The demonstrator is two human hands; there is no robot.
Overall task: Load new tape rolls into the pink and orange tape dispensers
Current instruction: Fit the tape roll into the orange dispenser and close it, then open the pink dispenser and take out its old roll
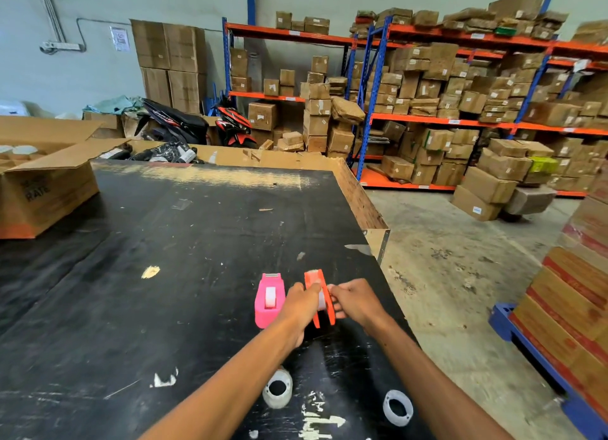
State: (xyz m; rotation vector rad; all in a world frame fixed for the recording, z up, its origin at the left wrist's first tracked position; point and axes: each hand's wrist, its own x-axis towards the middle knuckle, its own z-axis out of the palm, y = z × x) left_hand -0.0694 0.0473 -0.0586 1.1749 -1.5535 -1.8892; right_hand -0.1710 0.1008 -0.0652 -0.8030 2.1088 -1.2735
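Note:
The pink tape dispenser (pixel 269 299) stands on the black table (pixel 164 242) with a clear tape roll seated in it. Right beside it is the orange tape dispenser (pixel 316 283), held between both hands. My left hand (pixel 301 308) grips its left side. My right hand (pixel 353 299) pinches its right side, fingers at a whitish roll inside the dispenser, mostly hidden. Two whitish tape rolls lie flat on the table near me: one (pixel 277 388) under my left forearm, the other (pixel 397 408) between my arms.
An open cardboard box (pixel 42 183) sits at the table's left. The table's right edge drops to a concrete floor (pixel 460 275). A blue pallet (pixel 539 364) stacked with boxes stands at right. Shelving full of cartons (pixel 444 110) and a scooter (pixel 204 123) lie beyond.

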